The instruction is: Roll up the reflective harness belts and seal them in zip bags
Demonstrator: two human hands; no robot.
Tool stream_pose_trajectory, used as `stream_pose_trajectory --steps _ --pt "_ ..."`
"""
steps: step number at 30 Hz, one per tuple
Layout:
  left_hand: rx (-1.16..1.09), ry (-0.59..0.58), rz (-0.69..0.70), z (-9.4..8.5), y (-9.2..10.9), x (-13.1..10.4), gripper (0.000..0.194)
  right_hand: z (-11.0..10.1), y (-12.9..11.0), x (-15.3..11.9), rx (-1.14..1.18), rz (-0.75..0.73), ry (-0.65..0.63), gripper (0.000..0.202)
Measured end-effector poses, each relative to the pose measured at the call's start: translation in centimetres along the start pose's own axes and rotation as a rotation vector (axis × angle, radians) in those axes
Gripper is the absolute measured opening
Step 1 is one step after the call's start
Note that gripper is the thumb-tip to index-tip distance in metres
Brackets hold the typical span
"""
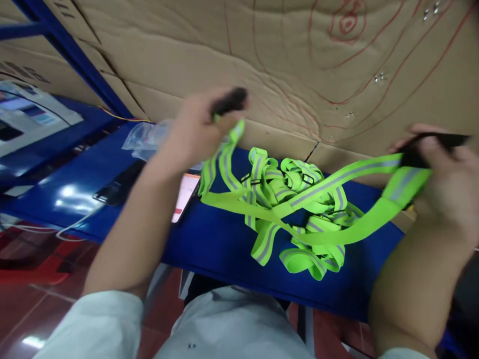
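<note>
1. The lime-green strap [346,236] with a grey stripe hangs slack between the two hands, above the blue counter [220,252]. It sags in front of and partly over a heap of similar straps.
2. The left hand [209,117] has its fingers closed around a black piece [229,101] at the strap's left end; loops of the green band drop just below this hand. Hand and piece are both blurred.
3. The right hand [445,162] grips a flat black end piece [415,149], thumb on top. Two lengths of green band run from it towards the left hand, one higher and one lower.
4. The heap of straps [275,174] lies on the counter between the hands and lower than both, loosely coiled, with small black buckles [307,178] among the loops.
5. Below the left hand, partly covered by its forearm, a phone [184,197] with a lit screen rests on the counter.
6. Farther left of that forearm lies a dark, glossy object [119,184], too blurred to identify, with a white cable [80,229] near it.
7. Clear plastic [144,137] sits just left of the left hand, partly behind it.
8. Beyond both hands stands a cardboard panel [168,75] bearing red curved lines [348,22] and small metal fasteners [379,78].
9. Well to the left of the left hand are a blue frame bar [84,67] and a pale, blurred object [33,119] on a blue surface.
</note>
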State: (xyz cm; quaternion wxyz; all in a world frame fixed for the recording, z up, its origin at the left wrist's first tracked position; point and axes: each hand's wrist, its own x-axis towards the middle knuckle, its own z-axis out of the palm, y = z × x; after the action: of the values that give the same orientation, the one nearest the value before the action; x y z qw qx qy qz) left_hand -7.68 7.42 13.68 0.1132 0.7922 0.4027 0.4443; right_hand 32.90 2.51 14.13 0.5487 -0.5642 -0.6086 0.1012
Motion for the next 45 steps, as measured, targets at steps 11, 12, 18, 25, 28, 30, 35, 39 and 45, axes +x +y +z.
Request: stream_pose_trajectory --steps 11,12,18,25,28,30,35,39,45 --pt "0.159 -0.380 0.190 12.7 2.5 -0.8 0.076 8.7 -0.2 -2.6 -0.330 -0.462 -0.548 0.033" --pt "0.117 -0.370 0.195 12.9 2.5 -0.9 0.079 8.7 -0.1 -2.6 -0.316 -0.452 -0.594 0.033" --pt "0.207 -0.247 0.068 15.4 4.9 -2.6 0.065 7.2 0.4 -2.2 -0.267 -0.313 -0.756 0.044" --pt "0.453 -0.273 0.225 19.1 8.2 -7.0 0.061 3.5 0.7 -1.4 -0.349 0.106 -1.133 0.051" --pt "0.480 -0.250 0.269 19.4 8.9 -8.2 0.066 2.8 0.5 -1.6 -0.355 0.120 -1.164 0.039" --pt "0.485 -0.262 0.263 19.3 9.2 -8.3 0.067 2.8 0.3 -1.7 -0.341 0.109 -1.146 0.036" --pt "0.345 -0.370 0.193 18.0 8.8 -6.9 0.066 3.0 -0.2 -1.6 -0.315 0.135 -1.111 0.040" --pt "0.207 -0.407 0.064 15.1 7.3 -4.0 0.040 2.6 -0.2 -1.2 -0.260 0.044 -0.792 0.032" --pt "0.399 -0.411 0.124 11.6 5.1 -0.8 0.022 3.5 -0.9 -1.8 -0.377 -0.184 -0.607 0.022"
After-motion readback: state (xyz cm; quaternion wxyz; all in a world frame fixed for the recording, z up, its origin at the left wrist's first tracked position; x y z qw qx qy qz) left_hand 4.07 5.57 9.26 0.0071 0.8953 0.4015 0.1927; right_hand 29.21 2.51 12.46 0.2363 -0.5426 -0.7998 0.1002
